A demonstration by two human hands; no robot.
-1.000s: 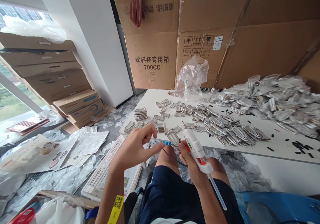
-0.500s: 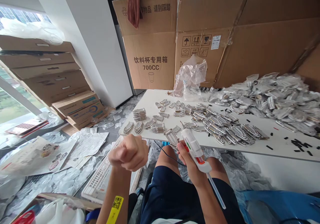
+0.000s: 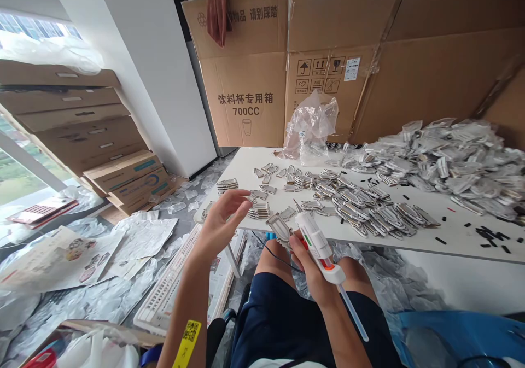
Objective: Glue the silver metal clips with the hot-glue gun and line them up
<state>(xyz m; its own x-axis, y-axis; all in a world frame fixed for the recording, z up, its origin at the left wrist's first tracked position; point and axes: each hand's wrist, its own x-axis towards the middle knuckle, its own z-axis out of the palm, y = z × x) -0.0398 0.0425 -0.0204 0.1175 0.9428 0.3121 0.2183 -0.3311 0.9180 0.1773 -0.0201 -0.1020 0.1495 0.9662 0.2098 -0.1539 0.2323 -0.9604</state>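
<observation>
My right hand (image 3: 309, 261) is wrapped round a white hot glue gun (image 3: 315, 234), whose nozzle points up and left. A clear glue stick (image 3: 353, 313) sticks out of its rear. Just left of the gun, a small grey-white frame-shaped piece (image 3: 279, 229) sits by the same hand's fingers; whether they pinch it is hidden. My left hand (image 3: 223, 215) hovers over the table's front left edge, fingers stretched and thumb apart, with nothing visible in it. Beside and behind it are stacks of similar pieces (image 3: 259, 210).
A heap of loose frame pieces (image 3: 365, 206) covers the middle of the white table (image 3: 241, 165). Bagged pieces (image 3: 459, 160) are piled at the right, with black strips (image 3: 492, 238) nearby. Tall cardboard (image 3: 250, 78) stands behind. A dark cable (image 3: 262, 242) hangs below the front edge.
My left hand has gone from a closed fist to opened fingers, moving slightly up and right over the table edge. My right hand with the glue gun has hardly moved.
</observation>
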